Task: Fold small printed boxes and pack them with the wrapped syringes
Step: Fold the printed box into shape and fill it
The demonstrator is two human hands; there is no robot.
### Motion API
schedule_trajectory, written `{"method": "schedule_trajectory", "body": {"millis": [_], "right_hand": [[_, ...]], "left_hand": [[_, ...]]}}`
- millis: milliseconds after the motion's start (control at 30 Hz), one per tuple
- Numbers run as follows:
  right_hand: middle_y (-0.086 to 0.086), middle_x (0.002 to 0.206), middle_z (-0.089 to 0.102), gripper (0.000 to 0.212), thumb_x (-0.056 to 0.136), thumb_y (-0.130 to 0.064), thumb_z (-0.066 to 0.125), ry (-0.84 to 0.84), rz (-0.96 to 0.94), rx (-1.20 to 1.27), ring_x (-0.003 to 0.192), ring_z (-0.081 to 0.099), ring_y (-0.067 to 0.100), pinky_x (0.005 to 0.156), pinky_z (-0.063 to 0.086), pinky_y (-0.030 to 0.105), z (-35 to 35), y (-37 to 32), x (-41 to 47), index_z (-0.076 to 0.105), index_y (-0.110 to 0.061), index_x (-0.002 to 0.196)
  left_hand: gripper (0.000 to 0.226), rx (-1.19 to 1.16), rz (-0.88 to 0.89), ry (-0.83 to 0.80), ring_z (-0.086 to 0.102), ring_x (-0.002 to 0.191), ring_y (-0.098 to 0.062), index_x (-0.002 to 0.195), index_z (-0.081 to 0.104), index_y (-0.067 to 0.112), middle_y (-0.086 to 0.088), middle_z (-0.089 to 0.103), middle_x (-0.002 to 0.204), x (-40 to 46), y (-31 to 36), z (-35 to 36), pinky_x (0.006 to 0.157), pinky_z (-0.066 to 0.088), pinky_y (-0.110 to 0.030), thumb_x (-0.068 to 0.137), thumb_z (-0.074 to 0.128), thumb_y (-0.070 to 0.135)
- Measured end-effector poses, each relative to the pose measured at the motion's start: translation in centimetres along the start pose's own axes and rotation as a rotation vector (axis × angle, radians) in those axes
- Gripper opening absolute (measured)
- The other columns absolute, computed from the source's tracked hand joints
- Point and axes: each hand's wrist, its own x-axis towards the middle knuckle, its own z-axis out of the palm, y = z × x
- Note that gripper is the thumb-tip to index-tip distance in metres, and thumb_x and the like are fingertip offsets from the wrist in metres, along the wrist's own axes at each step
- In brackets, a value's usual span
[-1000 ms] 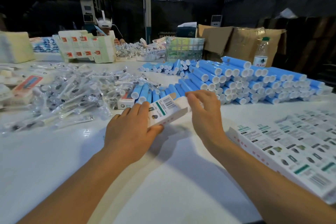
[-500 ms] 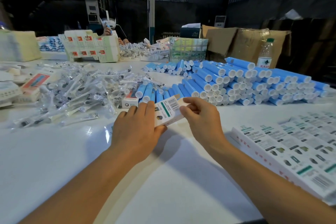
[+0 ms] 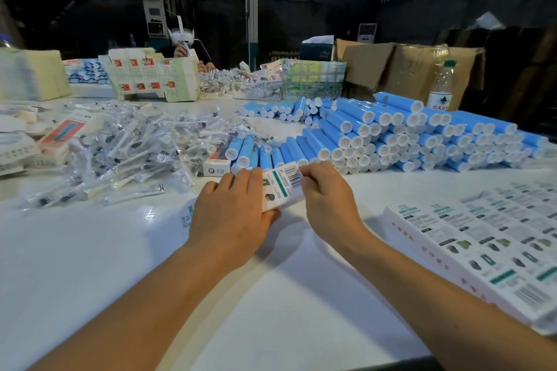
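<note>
- The right hand (image 3: 328, 205) pinches the far end of the box (image 3: 281, 187) with curled fingers, apparently to work an end flap shut; the flap itself is hidden behind the fingers.
- The left hand (image 3: 232, 214) wraps round the box's near end, thumb below, fingers over the top, steadying it against that push.
- The box is tilted, barcode face up, and seems to sit just above the white table (image 3: 90, 250).
- Wrapped syringes (image 3: 126, 153) lie heaped to the left, within easy reach for packing.
- Blue tubes (image 3: 407, 135) are stacked just behind the hands.
- Flat boxes (image 3: 494, 250) are fanned out on the right, ready for folding.
</note>
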Motion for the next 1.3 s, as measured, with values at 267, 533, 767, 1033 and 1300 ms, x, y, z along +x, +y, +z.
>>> {"method": "schedule_trajectory", "body": {"millis": [267,533,767,1033,1300], "right_hand": [[-0.003,0.125,0.045,0.071,0.078,-0.024,0.074,0.113,0.455,0.56,0.116,0.045,0.014,0.094,0.042,0.031,-0.8,0.0,0.7,0.036,-0.023,0.138],[0.01,0.087,0.073,0.019,0.089,-0.004,0.057,0.033,0.544,0.87,0.079,0.071,0.023,0.065,0.059,0.031,0.2,0.4,1.0,0.058,0.002,0.106],[0.008,0.096,0.063,0.033,0.099,-0.018,0.033,0.032,-0.016,-0.137,0.083,0.058,0.023,0.065,0.042,0.032,0.6,-0.4,-0.6,0.05,-0.01,0.126],[0.008,0.073,0.068,0.025,0.097,-0.02,0.049,-0.06,0.469,0.785,0.07,0.066,0.015,0.064,0.055,0.029,-0.1,-0.8,0.1,0.064,-0.005,0.084],[0.009,0.07,0.072,0.018,0.092,0.004,0.046,-0.076,0.514,1.076,0.066,0.071,0.018,0.057,0.057,0.029,-1.2,-0.4,0.7,0.062,-0.002,0.087]], "left_hand": [[0.07,-0.124,-0.072,0.009,0.043,0.117,-0.018,0.142,0.02,0.019,0.002,0.042,0.133,0.1,-0.1,0.1,0.087,0.036,-0.031,0.088,0.031,0.061],[0.066,-0.077,0.004,0.006,0.043,0.117,-0.016,0.141,0.017,0.019,0.003,0.04,0.135,0.0,0.5,0.1,0.087,0.037,-0.03,0.09,0.027,0.059],[0.069,-0.006,0.042,0.021,0.043,0.116,-0.017,0.143,0.012,0.013,0.0,0.039,0.136,-0.3,1.3,0.1,0.086,0.035,-0.029,0.092,0.023,0.058],[0.068,-0.021,0.016,0.012,0.044,0.115,-0.019,0.144,0.018,0.014,-0.001,0.041,0.135,-0.2,0.8,0.0,0.086,0.037,-0.03,0.091,0.028,0.056],[0.072,-0.054,0.023,0.019,0.041,0.12,-0.017,0.145,0.017,0.016,0.003,0.039,0.138,-0.2,0.1,-0.7,0.091,0.036,-0.029,0.089,0.028,0.06]]}}
